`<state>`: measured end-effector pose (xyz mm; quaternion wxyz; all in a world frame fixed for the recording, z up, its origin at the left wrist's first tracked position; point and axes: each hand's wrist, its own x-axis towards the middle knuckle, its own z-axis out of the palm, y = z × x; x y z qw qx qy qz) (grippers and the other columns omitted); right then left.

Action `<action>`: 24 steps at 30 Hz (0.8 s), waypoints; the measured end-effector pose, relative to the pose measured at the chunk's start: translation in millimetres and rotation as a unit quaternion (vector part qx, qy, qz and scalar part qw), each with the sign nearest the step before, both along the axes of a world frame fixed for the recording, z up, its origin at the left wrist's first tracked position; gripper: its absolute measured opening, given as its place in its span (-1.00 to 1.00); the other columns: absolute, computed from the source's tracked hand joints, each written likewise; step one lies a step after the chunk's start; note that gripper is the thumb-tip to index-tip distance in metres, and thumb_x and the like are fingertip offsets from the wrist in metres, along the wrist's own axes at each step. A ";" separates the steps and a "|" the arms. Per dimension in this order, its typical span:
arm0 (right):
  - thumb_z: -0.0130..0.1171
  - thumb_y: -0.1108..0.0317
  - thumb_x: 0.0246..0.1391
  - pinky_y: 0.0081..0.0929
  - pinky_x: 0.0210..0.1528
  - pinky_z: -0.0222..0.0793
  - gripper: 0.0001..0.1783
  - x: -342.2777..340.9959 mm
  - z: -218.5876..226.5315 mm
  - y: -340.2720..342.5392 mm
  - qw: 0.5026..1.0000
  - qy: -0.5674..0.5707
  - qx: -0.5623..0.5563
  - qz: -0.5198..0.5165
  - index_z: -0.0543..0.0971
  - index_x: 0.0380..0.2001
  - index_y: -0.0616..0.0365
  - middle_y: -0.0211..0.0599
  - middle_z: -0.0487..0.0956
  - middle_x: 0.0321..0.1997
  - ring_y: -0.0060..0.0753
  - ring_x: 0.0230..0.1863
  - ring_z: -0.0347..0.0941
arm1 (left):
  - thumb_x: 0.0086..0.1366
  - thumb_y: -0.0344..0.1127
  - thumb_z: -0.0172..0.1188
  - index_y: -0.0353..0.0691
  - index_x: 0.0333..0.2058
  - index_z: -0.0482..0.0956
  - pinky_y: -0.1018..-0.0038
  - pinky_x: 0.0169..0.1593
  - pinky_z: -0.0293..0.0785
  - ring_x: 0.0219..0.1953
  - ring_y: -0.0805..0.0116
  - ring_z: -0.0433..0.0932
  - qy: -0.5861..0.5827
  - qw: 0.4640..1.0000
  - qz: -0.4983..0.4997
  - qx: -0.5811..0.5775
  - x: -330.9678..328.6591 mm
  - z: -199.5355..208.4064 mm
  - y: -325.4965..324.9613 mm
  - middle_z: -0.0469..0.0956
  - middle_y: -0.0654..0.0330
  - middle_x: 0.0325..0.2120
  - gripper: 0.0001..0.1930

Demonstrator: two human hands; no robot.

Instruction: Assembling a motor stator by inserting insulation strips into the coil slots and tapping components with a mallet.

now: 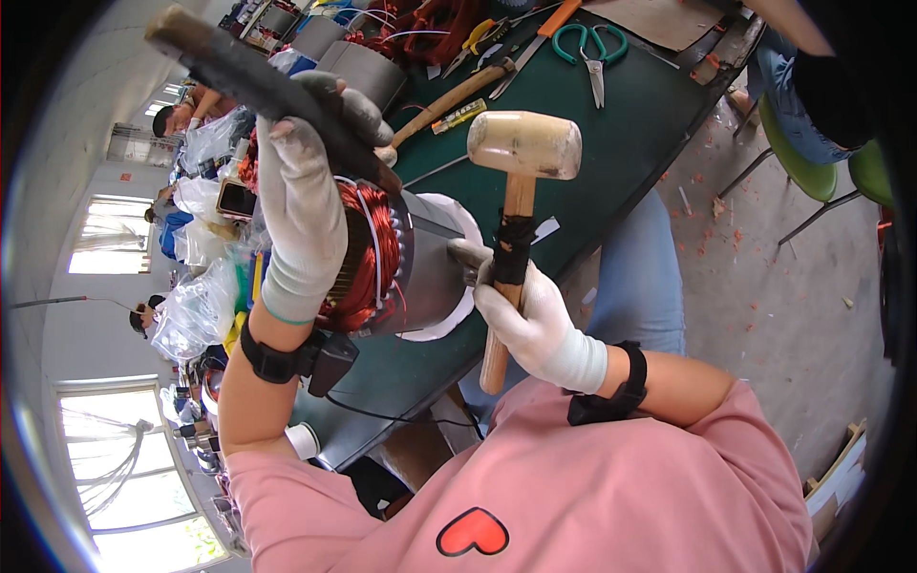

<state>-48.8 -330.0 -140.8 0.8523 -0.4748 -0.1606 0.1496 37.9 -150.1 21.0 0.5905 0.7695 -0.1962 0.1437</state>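
Note:
My left hand [304, 205], in a white glove, grips a dark, worn bar [253, 86] that slants across the upper left. The bar's lower end meets the red copper windings [368, 239] of a grey cylindrical motor stator [430, 263]; whether it presses on them I cannot tell. In my gloved right hand [535, 325] is a mallet [525, 145] with a pale, blocky head and a wooden handle wrapped in black tape. The mallet stands head up beside the stator, its head clear of the bar. The right fingertips have darkened patches near the stator's side.
On the dark green table [630, 143] lie green-handled scissors [594, 59], a wooden-handled hammer [449, 100], a yellow marker-like tube [459, 116], an orange-handled blade [540, 43] and pliers [475, 40]. Plastic bags [196, 310] crowd the left. Green chairs [798, 153] stand at right.

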 end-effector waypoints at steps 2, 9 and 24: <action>0.06 0.41 0.34 -0.45 0.01 0.50 -0.81 7.4 13.0 -8.0 1.000 -0.014 0.008 0.001 0.44 -0.06 0.27 -0.16 0.62 0.03 -0.46 -0.09 0.57 | 0.29 0.39 0.23 -0.25 0.09 0.36 0.33 -0.15 0.56 -0.24 0.30 0.57 0.016 0.999 0.000 -0.032 -2.8 -1.7 -0.9 0.53 0.10 -0.26 -0.22; -0.09 0.15 0.49 -0.46 -0.52 0.49 -0.67 43.5 48.4 -41.4 0.965 0.156 0.169 -0.126 0.40 -0.27 0.20 -0.22 0.55 -0.55 -0.36 -0.61 0.50 | 0.18 0.45 0.29 -0.21 0.05 0.38 0.31 -0.19 0.41 -0.30 0.30 0.44 0.011 0.992 0.038 -0.123 -6.7 -13.9 -2.0 0.44 0.18 -0.29 -0.18; 0.00 0.13 0.41 -0.51 -0.57 0.36 -0.62 53.3 22.0 -23.1 0.982 0.002 -0.031 0.186 0.43 -0.45 0.15 -0.35 0.50 -0.63 -0.51 -0.66 0.43 | 0.51 0.16 0.09 -0.20 0.11 0.40 0.25 -0.08 0.37 -0.23 0.27 0.41 -0.012 0.978 -0.092 -0.184 5.5 -18.2 20.2 0.45 0.09 -0.18 -0.47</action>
